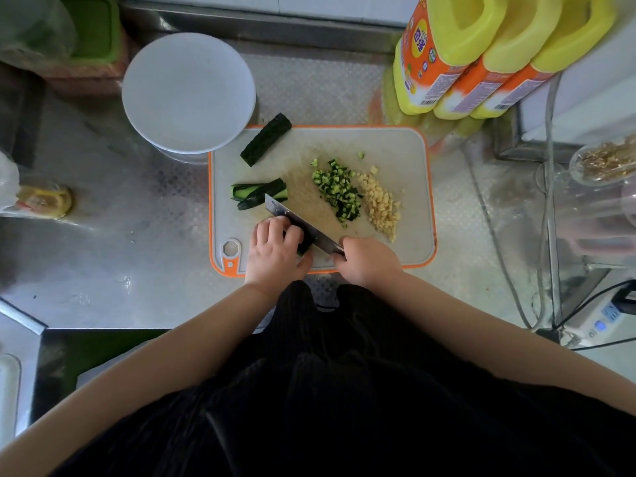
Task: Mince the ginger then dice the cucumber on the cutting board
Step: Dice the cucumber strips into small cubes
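Note:
On the orange-rimmed cutting board (395,146) lie a pile of minced ginger (380,205) and, left of it, a pile of diced cucumber (339,191). A dark cucumber half (265,139) rests at the board's far left corner. Cucumber strips (258,193) lie at the left. My left hand (275,251) curls its fingers over a cucumber piece (303,243) near the front edge. My right hand (366,260) grips the handle of a knife (299,223), whose blade runs against my left knuckles across that piece.
A stack of white plates (189,92) stands left of the board's far corner. Three yellow oil jugs (481,53) stand at the back right. Clear containers (602,163) and cables are on the right. A packet (44,201) lies on the steel counter at the left.

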`<control>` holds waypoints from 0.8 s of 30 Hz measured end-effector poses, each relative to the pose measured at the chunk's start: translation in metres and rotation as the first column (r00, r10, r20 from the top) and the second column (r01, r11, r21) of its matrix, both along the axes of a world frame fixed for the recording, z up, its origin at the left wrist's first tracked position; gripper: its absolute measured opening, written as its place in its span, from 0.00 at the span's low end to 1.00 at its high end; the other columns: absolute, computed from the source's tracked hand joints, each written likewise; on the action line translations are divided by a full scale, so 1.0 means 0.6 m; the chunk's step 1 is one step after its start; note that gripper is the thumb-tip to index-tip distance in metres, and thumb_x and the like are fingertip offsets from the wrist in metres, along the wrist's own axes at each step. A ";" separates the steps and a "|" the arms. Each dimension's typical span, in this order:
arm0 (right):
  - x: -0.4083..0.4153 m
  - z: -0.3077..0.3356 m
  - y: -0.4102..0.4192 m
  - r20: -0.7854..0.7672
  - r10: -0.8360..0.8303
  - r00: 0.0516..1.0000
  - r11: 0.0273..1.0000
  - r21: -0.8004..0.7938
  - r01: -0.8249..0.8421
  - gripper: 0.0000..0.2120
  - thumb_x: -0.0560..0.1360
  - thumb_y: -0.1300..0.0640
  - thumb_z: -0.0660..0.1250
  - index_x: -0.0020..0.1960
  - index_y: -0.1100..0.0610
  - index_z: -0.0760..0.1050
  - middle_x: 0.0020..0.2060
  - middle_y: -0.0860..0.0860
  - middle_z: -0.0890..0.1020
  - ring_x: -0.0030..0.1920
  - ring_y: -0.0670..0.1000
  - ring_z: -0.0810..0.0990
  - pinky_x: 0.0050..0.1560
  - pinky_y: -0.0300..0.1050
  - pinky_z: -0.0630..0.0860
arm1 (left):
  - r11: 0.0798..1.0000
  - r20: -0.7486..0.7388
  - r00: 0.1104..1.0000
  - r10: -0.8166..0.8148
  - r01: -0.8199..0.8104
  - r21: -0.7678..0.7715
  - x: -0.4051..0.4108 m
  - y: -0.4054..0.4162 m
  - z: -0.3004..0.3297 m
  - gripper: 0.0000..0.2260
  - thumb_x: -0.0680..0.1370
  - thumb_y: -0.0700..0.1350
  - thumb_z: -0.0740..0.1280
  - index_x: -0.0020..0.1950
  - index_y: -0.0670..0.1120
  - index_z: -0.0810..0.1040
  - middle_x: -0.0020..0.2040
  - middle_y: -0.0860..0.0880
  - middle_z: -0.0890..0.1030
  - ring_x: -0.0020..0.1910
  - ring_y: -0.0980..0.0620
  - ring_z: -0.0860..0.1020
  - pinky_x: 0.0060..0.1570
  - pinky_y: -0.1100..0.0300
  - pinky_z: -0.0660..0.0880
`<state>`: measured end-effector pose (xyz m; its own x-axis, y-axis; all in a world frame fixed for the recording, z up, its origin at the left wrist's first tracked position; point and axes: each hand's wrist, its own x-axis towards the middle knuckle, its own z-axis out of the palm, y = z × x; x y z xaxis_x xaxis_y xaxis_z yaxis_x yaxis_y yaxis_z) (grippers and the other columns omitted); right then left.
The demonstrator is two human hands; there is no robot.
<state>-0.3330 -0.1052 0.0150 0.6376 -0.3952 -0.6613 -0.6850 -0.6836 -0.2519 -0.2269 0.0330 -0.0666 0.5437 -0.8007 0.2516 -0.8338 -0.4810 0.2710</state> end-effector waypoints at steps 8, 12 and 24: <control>0.000 0.001 -0.006 0.014 0.039 0.999 0.999 -0.023 -0.038 0.11 0.81 0.50 0.56 0.44 0.55 0.66 0.32 0.49 0.68 0.38 0.54 0.72 0.35 0.45 0.66 | 0.989 0.071 0.991 -0.113 0.119 -0.089 0.014 0.026 -0.015 0.14 0.73 0.54 0.70 0.48 0.43 0.78 0.49 0.43 0.77 0.52 0.41 0.72 0.53 0.45 0.73; -0.001 -0.001 -0.007 0.010 0.062 0.998 0.998 -0.013 -0.062 0.11 0.82 0.50 0.55 0.47 0.56 0.68 0.32 0.49 0.69 0.38 0.54 0.73 0.35 0.45 0.67 | 0.980 0.052 0.990 -0.135 0.141 -0.139 0.019 0.041 -0.022 0.08 0.75 0.43 0.73 0.52 0.45 0.78 0.50 0.46 0.80 0.53 0.43 0.74 0.54 0.48 0.71; 0.002 0.002 -0.002 -0.019 0.105 0.994 0.994 -0.023 -0.106 0.12 0.82 0.52 0.55 0.52 0.60 0.70 0.31 0.50 0.67 0.36 0.54 0.70 0.31 0.44 0.63 | 0.975 0.009 0.993 -0.121 0.120 -0.189 0.019 0.038 -0.031 0.05 0.78 0.44 0.68 0.53 0.48 0.78 0.50 0.47 0.81 0.54 0.43 0.74 0.52 0.47 0.71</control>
<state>-0.3316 -0.1062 0.0162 0.6649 -0.3423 -0.6639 -0.6130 -0.7580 -0.2230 -0.2152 0.0555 -0.0850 0.4468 -0.7987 0.4032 -0.8818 -0.3170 0.3492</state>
